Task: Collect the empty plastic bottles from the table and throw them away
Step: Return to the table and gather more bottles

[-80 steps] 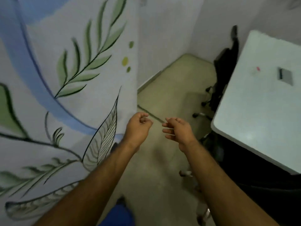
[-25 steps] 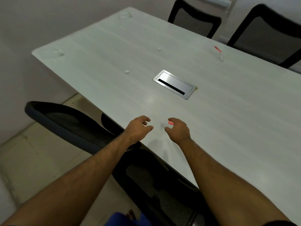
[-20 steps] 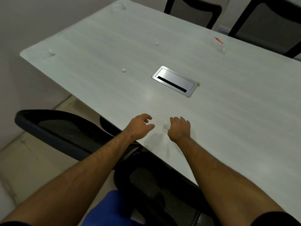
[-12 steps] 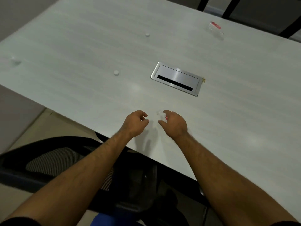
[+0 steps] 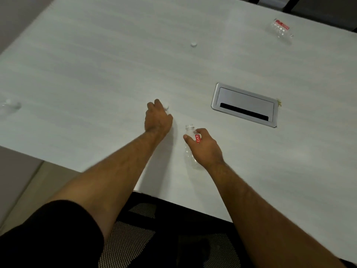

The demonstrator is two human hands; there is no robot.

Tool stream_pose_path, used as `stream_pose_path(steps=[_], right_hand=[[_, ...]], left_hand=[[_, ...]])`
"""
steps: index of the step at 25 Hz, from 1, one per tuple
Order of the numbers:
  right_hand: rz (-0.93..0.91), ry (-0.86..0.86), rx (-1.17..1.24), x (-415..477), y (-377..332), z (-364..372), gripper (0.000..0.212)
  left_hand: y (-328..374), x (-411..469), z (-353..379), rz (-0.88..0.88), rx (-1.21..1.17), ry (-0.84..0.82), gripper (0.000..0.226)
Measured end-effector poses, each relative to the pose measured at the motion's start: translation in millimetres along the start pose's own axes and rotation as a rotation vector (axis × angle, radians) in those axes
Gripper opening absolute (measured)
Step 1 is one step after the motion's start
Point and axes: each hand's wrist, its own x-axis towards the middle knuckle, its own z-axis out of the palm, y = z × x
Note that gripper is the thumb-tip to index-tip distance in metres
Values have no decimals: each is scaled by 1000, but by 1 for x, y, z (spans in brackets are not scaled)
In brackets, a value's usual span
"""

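A small clear plastic bottle (image 5: 189, 132) with a white cap and a red label lies tilted in my right hand (image 5: 205, 149), which is closed around its middle just above the white table (image 5: 96, 64). My left hand (image 5: 158, 119) is stretched further out, its fingers curled over a loose white cap (image 5: 166, 107) on the table top. A second clear bottle (image 5: 281, 30) with a red label lies on its side at the far right. A third clear bottle (image 5: 9, 105) shows faintly at the left edge.
Another loose white cap (image 5: 193, 44) sits further back. A metal cable hatch (image 5: 245, 105) is set into the table right of my hands. A black mesh chair (image 5: 135, 238) stands under the near table edge, and dark chair backs (image 5: 289, 2) line the far side.
I turned from a painted wall to the table. My right hand closed on the near bottle and lifted it. My left hand reached forward onto the loose cap.
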Motion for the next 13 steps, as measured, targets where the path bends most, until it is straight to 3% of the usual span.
stream_pose_path(steps=[4,6,8,13], right_hand=[[75,43,57,-2,0,11,58],[96,36,105,-12,1,15,58],[116,10,211,-30,5,17,53],[125,-45,415,-89,-4,17,52]], left_hand=[[6,21,10,63,234,-22,38],[6,7,14,151,240,-73,32],[-1,-19,12,169,91,-135,31],[-36,-103,-39,-2,-466,-249,23]])
